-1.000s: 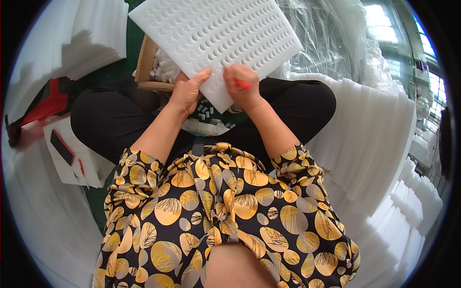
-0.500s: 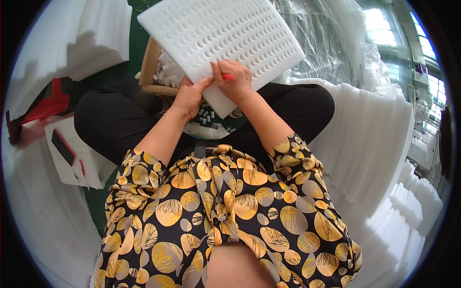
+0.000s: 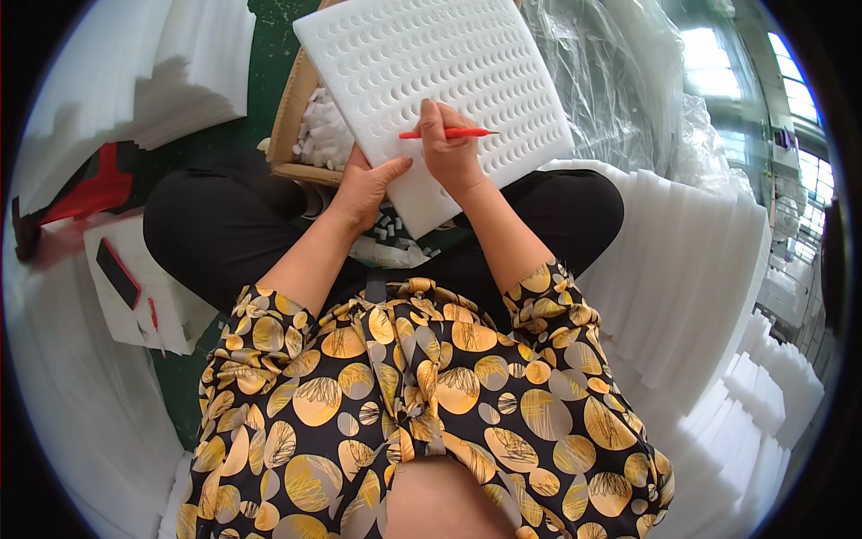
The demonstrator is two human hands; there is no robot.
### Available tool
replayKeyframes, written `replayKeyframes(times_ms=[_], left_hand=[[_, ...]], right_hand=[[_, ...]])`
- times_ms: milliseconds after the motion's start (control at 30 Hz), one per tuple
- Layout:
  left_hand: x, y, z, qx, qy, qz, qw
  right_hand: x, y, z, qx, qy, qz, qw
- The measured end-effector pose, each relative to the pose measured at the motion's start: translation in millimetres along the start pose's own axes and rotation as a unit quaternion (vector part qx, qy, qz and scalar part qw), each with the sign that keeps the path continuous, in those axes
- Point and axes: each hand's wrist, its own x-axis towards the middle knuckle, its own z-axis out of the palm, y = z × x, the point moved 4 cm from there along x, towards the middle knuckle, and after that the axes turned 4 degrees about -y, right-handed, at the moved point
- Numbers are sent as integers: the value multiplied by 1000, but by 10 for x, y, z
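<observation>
A white foam board [image 3: 422, 67] with rows of round, crescent-edged cuts lies tilted over my lap. My left hand [image 3: 366, 190] is closed on its near left edge, thumb on top and fingers underneath. Above the board's near part, my right hand [image 3: 452, 153] pinches a slim red pen-like tool [image 3: 462, 132]. The tool's thin dark point is directed right, and its blunt end points left. Whether the right hand rests on the foam I cannot tell. Partly under the board stands a cardboard box [image 3: 282, 135] holding many small white foam pieces [image 3: 325, 130].
Small foam bits [image 3: 388, 225] lie between my legs. At left, a white block [image 3: 112, 310] carries a dark red-edged phone [image 3: 118, 272] and another red pen-like tool [image 3: 153, 313]. Stacked foam sheets [image 3: 682, 260] stand at right, clear plastic wrapping [image 3: 611, 81] behind them.
My right hand has lifted and turned, so the red tool now lies sideways in view. The board has shifted slightly right and nearer, and my left hand has slid nearer with it.
</observation>
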Motion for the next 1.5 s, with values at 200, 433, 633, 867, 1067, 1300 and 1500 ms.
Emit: replayKeyframes(times_ms=[200,433,633,867,1067,1300,1500], left_hand=[[-1,13,7,-3,-8,18,1000],[-12,10,18,19,-1,33,999],[-14,23,7,0,-9,18,1000],[-27,34,25,-13,-26,13,999],[-17,24,17,36,-24,31,999],[-15,30,78,31,-33,36,998],[2,20,61,21,-41,35,998]], right_hand=[[-38,-40,-31,26,-22,29,999],[-55,-71,67,-135,-37,-34,990],[100,28,-85,86,14,153,984],[180,-42,64,69,10,100,993],[214,-14,119,-137,-64,16,988],[179,45,115,35,-58,43,997],[159,76,201,62,-63,152,984]])
